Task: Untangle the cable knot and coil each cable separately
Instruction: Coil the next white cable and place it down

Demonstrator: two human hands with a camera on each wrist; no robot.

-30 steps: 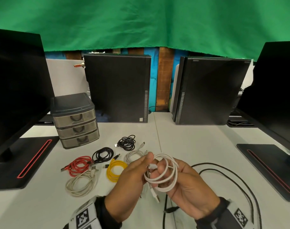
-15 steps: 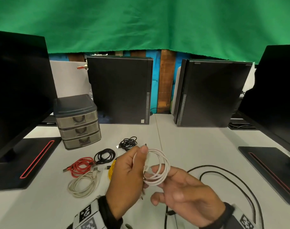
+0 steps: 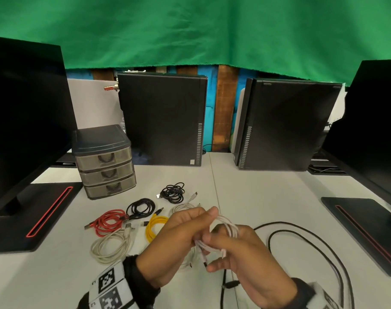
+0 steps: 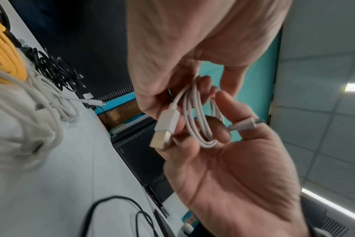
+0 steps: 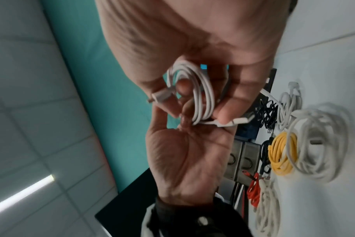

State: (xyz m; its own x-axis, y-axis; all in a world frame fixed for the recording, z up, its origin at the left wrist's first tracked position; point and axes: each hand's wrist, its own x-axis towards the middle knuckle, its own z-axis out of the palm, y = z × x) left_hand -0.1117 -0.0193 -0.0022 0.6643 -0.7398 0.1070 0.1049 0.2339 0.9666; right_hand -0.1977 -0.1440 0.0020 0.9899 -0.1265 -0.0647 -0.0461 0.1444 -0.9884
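Observation:
A thin white cable (image 3: 226,230) is wound into a small coil held above the table between both hands. My left hand (image 3: 201,216) pinches the coil's upper side. My right hand (image 3: 213,250) curls its thumb and fingers round the lower side. In the left wrist view the white cable (image 4: 196,121) shows its USB plug (image 4: 164,133) sticking out by my fingers. The right wrist view shows the same coil (image 5: 201,96). On the table lie a red coil (image 3: 108,221), a yellow coil (image 3: 155,227), a beige coil (image 3: 111,244), two black coils (image 3: 141,207) and a loose long black cable (image 3: 301,237).
A grey three-drawer box (image 3: 104,161) stands at the left. Two black computer towers (image 3: 163,119) (image 3: 288,123) stand at the back. Monitors flank the table (image 3: 268,192), with their bases at the left (image 3: 34,212) and right (image 3: 363,221). Another white coil (image 3: 182,207) lies behind my left hand.
The white coil has been drawn smaller and lower. My right hand, open beneath it half a second ago, now wraps round the coil. A plug end hangs below.

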